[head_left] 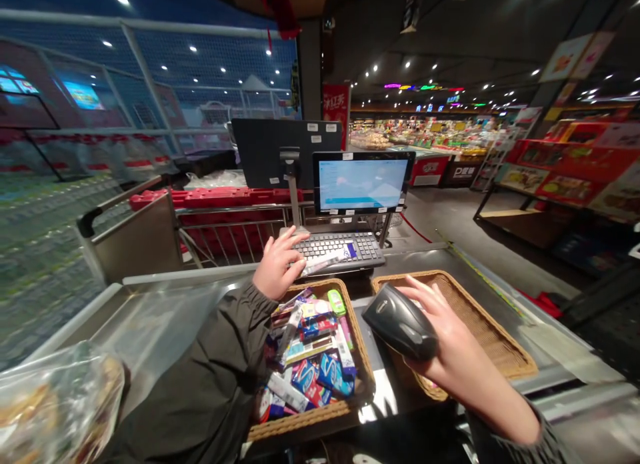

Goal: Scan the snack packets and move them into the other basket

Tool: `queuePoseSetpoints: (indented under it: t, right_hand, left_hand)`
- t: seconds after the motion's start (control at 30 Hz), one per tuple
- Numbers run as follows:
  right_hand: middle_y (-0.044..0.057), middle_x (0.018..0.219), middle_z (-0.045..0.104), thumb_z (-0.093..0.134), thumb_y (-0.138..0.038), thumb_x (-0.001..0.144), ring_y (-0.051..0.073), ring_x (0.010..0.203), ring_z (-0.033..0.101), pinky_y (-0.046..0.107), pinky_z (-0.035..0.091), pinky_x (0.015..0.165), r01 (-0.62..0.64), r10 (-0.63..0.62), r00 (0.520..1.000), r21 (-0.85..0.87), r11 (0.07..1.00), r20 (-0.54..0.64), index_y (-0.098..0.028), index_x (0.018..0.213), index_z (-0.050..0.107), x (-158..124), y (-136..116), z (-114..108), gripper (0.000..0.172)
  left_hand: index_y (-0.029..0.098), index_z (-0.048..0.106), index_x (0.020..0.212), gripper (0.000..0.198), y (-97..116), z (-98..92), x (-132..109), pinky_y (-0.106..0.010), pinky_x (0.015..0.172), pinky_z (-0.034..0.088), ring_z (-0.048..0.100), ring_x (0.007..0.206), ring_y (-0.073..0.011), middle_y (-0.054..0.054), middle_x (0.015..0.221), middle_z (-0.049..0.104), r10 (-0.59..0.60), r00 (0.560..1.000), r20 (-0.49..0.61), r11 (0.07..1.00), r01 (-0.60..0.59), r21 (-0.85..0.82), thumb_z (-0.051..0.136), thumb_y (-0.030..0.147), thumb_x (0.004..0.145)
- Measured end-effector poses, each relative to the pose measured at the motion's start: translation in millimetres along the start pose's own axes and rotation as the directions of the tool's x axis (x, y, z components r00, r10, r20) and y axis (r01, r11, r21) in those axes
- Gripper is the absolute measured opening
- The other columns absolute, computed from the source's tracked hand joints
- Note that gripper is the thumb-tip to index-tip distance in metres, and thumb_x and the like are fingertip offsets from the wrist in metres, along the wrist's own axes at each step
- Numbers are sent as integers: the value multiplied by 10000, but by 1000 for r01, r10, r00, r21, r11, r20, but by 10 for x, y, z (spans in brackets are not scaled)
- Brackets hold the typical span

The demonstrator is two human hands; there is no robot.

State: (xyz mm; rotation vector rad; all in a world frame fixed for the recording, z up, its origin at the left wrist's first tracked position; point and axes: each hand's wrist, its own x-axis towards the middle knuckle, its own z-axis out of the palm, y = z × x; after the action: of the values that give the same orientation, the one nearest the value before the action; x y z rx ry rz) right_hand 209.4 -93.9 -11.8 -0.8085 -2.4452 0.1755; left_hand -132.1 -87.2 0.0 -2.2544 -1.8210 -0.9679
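My left hand [281, 263] reaches over the left end of a black keyboard [367, 246], fingers stretched out and apart. A slim pack [330, 259], pale with a blue end, lies across the keyboard beside my left thumb; whether the thumb touches it I cannot tell. Wrapped round a black handheld barcode scanner [400, 321] is my right hand [440, 324], above the gap between two wicker baskets. Below my left hand, the left basket [367, 364] is filled with small colourful packets [313, 381]. The right basket [480, 324] shows mostly bare weave, partly hidden by my right hand.
Behind the keyboard stand a lit screen [363, 183] and a dark monitor [265, 154] seen from its back. A clear bag of food [60, 401] rests at the near left of the metal counter [170, 311]. Red shopping carts [225, 197] stand beyond the counter.
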Motion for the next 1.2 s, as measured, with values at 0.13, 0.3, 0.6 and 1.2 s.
queuePoseSetpoints:
  t: [0.13, 0.3, 0.6, 1.2]
  right_hand:
    - [132, 1334, 558, 570, -214, 785, 368, 1395, 375, 708, 255, 1112, -22, 22, 1000, 12, 1000, 12, -233, 1140, 627, -21, -15, 32, 360]
    - [135, 1349, 547, 580, -208, 752, 368, 1402, 362, 706, 235, 1121, -43, 43, 998, 7, 999, 46, -224, 1188, 599, -45, 18, 85, 437]
    - [152, 1352, 554, 605, -210, 723, 382, 1376, 398, 704, 291, 1092, -32, 27, 991, 34, 999, 127, -205, 1189, 589, -36, 63, 243, 467]
    - [171, 1330, 561, 623, -239, 730, 396, 1344, 431, 626, 367, 1080, -102, 101, 994, 23, 995, 44, -184, 1206, 552, -318, 542, 180, 484]
  left_hand:
    - [198, 643, 709, 296, -52, 51, -129, -669, 1128, 162, 325, 1436, -306, -67, 1402, 568, -14, 998, 68, 1000, 13, 10, 435, 316, 884]
    - [196, 642, 697, 296, -130, 174, -395, -668, 1131, 134, 309, 1442, -298, -68, 1407, 566, -37, 982, 187, 999, 37, 5, 439, 298, 888]
    - [199, 645, 720, 251, -199, 397, -1047, -663, 1129, 177, 301, 1446, -300, -48, 1377, 593, -78, 905, 418, 993, 109, -50, 461, 250, 883]
    - [213, 668, 866, 118, 90, 427, -1206, -701, 1126, 143, 303, 1426, -379, -115, 1429, 522, -133, 907, 400, 965, 27, 261, 638, 283, 777]
